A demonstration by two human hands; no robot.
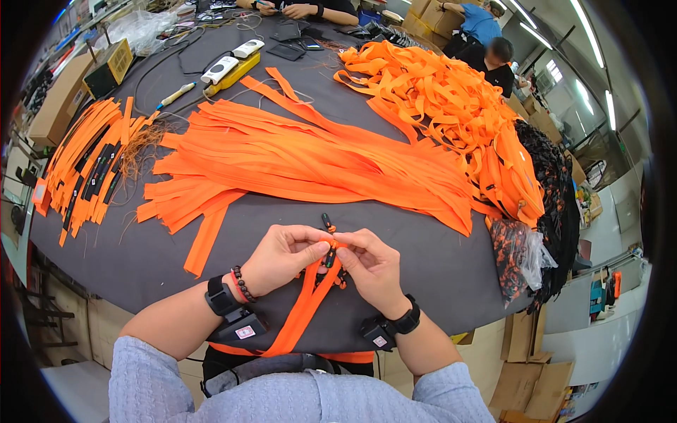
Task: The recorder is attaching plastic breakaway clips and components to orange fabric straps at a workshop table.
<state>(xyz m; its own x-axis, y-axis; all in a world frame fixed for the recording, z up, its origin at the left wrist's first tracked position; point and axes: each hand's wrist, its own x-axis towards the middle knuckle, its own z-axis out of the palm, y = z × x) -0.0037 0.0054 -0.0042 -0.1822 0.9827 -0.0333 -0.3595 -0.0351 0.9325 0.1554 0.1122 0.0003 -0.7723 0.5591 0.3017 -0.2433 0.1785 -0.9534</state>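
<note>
An orange zipper tape (305, 321) runs up from my lap over the table's near edge, its upper end between my two hands. My left hand (282, 257) pinches it with thumb and forefinger. From the other side, my right hand (370, 271) grips the same end, fingertips almost touching the left ones. A small black-and-orange zipper pull (330, 255) shows at the fingertips, partly covered. Several similar small pieces lie on the table beneath and just beyond my fingers, including a black one (326, 219). Exactly how tape and pull join is hidden by my fingers.
Beyond my hands lies a broad stack of orange tapes (310, 158). Shorter orange strips (88, 169) lie left, tangled orange straps (437, 92) far right. A plastic bag of small black-and-orange parts (513, 257) sits at the right edge. Power strips (233, 67) and co-workers are farther back.
</note>
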